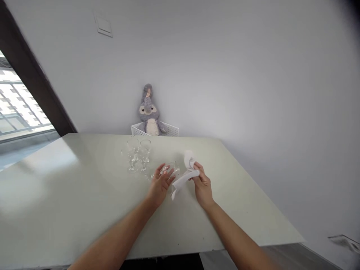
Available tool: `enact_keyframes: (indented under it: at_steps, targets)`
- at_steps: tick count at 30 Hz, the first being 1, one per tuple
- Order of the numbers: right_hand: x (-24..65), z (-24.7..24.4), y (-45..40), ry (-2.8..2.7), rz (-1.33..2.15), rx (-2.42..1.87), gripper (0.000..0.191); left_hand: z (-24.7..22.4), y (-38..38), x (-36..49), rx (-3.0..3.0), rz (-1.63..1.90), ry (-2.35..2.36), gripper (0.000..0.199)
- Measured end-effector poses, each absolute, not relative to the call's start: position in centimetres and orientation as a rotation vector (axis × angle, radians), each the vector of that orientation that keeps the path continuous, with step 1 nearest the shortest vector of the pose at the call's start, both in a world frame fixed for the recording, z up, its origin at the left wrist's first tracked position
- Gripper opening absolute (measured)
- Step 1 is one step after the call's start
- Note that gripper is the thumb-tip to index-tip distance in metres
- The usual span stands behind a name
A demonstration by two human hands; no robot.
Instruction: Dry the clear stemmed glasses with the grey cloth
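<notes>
A pale wall point(239, 75) rises behind the pale green counter point(92, 210). Beyond the counter's far edge, a white basket point(171, 129) holds a grey plush toy point(152, 126). Several clear stemmed glasses point(141, 150) stand grouped toward the counter's far side. The right grip point(203, 188) clasps a white cloth point(183, 179), one end drooping leftward. Near the cloth, over the counter, the left grip point(159, 187) holds a single clear glass point(176, 167) turned sideways.

My forearms point(123, 234) are slanting inward; my left hand point(159, 188) is cupping, fingers point(158, 170) spread, my right hand point(203, 188) pinching.
</notes>
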State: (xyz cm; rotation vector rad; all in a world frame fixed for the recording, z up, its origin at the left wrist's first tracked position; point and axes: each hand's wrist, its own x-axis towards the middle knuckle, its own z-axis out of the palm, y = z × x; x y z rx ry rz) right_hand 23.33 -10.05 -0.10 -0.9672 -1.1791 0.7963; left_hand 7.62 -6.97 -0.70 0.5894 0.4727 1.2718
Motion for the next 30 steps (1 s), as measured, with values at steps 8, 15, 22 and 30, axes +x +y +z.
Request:
enact_keyframes:
  at_steps: [8, 15, 22, 30]
  targets:
    - [21.9, 1.0, -11.0, -1.439, 1.106, -0.948, 0.05, -0.5, -7.4, 7.7, 0.671, 1.258, 0.511, 0.034]
    - [21.9, 0.0, -10.4, -1.118, 1.519, -0.866, 0.049, -0.4, -7.8, 7.6, 0.952, 1.255, 0.607, 0.047]
    - [21.4, -0.5, -10.3, -0.851, 1.672, -0.79, 0.027, -1.2, -7.9, 7.9, 1.033, 1.191, 0.649, 0.051]
    - [20.1, 0.0, -10.9, -0.646, 1.645, -0.83, 0.026, -1.9, -7.4, 7.7, 1.205, 1.124, 0.658, 0.05]
